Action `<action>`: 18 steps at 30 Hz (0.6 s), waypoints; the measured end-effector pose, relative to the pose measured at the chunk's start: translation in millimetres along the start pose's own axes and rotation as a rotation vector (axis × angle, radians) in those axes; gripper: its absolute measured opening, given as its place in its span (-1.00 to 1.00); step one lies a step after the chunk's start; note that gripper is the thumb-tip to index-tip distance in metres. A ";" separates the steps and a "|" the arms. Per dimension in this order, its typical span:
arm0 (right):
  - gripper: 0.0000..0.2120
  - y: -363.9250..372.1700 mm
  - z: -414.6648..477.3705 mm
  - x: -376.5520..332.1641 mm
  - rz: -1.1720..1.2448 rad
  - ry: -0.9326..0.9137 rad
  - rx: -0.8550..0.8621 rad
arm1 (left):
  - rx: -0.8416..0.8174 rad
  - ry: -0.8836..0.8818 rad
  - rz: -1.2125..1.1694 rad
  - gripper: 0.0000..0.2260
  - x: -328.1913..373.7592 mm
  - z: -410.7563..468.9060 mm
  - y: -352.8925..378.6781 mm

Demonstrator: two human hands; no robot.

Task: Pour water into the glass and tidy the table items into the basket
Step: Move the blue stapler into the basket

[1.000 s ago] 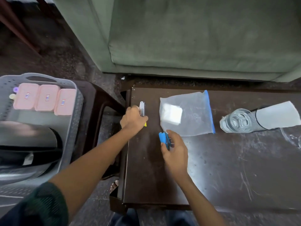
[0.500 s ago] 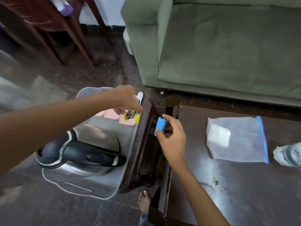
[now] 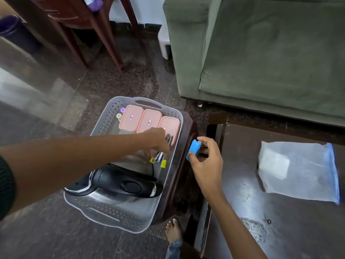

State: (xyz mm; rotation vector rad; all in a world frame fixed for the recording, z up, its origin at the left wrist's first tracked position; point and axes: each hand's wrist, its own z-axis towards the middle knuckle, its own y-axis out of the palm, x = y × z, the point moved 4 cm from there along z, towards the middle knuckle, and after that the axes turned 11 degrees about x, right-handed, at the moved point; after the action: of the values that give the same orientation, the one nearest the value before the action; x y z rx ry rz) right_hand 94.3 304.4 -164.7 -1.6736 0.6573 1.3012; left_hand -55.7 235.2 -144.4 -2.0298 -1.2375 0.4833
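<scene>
The left hand (image 3: 157,139) reaches down into the grey basket (image 3: 106,120), fingers pinching a silver metal tool (image 3: 161,156) with yellow tips just above the basket's right side. In the basket lie three pink boxes (image 3: 149,120) along the far wall and a steel kettle (image 3: 127,184) with a black handle at the near end. The basket sits on a dark stool (image 3: 188,174) left of the desk (image 3: 280,221). The right hand (image 3: 207,165) grips a small blue item (image 3: 194,149) over the gap between stool and desk. A clear zip bag (image 3: 302,174) lies flat on the desk, to the right.
</scene>
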 end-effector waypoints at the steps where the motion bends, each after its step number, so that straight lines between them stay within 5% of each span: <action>1: -0.62 -1.0 0.6 1.9 -0.001 0.006 0.001 | 0.005 0.012 0.017 -0.72 1.9 1.2 4.0; 13: -0.63 -6.9 1.4 11.1 0.018 0.017 0.001 | 0.062 0.063 0.207 -0.64 0.6 -6.3 26.5; 18: -0.63 -5.7 2.5 11.2 0.011 0.016 -0.027 | 0.109 0.051 0.251 -0.82 -0.2 -7.8 30.7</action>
State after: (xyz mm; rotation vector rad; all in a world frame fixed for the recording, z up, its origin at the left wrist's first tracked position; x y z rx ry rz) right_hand 101.2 310.5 -173.6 -1.7053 0.6621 1.3113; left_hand -31.9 222.9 -161.5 -2.0995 -0.9099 0.5998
